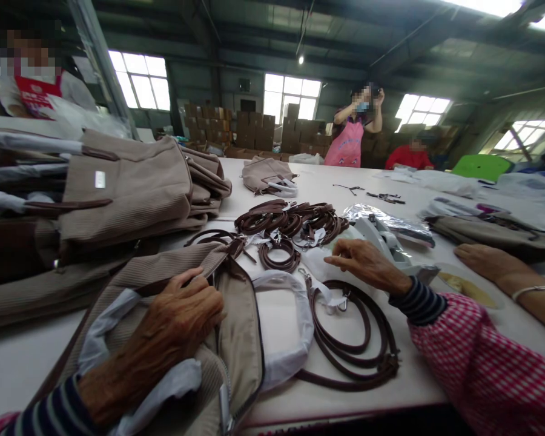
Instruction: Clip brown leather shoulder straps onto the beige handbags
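Overhead, a warehouse; a long white surface [372,175] carries everything, cardboard boxes [254,130] stacked beyond. Left hand [172,327] curled over one open corduroy bag [236,327], white plastic wrapping [104,330] poking from it. Right hand [367,263] open, holding nothing, just above one coiled brown strap [345,339]. Farther on, one heap of straps [290,221].

White label [100,179] on corduroy bag [122,194]: unreadable.

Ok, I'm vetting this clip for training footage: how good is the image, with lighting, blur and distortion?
In the head view, the wide lens bows the ceiling beams, the windows glare white, the left hand and right hand look sharp without obvious motion blur, and shadows are soft.
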`<state>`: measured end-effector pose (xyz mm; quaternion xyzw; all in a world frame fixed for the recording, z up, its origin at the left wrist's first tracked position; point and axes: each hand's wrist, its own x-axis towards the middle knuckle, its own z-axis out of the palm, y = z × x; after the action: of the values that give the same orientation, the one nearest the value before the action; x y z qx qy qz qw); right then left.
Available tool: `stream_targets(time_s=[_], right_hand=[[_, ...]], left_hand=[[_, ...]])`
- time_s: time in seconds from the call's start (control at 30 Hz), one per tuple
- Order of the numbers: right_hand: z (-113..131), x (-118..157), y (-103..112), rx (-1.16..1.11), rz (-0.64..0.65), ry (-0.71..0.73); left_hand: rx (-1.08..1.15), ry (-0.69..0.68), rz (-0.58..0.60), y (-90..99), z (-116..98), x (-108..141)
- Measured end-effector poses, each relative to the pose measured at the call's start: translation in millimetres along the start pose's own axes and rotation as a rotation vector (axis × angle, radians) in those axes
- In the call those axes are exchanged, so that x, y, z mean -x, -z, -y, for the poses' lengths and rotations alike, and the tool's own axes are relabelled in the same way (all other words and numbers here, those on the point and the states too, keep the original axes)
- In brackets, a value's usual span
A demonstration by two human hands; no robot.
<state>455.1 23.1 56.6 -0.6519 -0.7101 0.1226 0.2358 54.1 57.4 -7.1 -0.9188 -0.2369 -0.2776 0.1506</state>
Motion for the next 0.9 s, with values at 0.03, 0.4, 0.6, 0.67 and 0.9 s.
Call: stream_targets(time_s=[0.03,0.4,0.6,0.67,0.9], right_hand=[[-3,0,0,0.007,-0.022,-0.003],[-22,12,18,0.117,-0.009,0.037],[-15,-2,6,0.112,-0.010,0.025],[-14,1,9,0.105,-0.029,-0.023],[2,32,30,-0.491,0.014,-0.190]], left_hand=[[0.012,0.003,-0.007,-0.3,0,1],[0.029,-0.007,-0.046,-3.6,4,-3],[0.029,0.015,0.001,-3.2,6,2],[0.031,0.033,0.028,-0.6,6,3],[0.088,0.044,0.107,19.1,-1,-6]])
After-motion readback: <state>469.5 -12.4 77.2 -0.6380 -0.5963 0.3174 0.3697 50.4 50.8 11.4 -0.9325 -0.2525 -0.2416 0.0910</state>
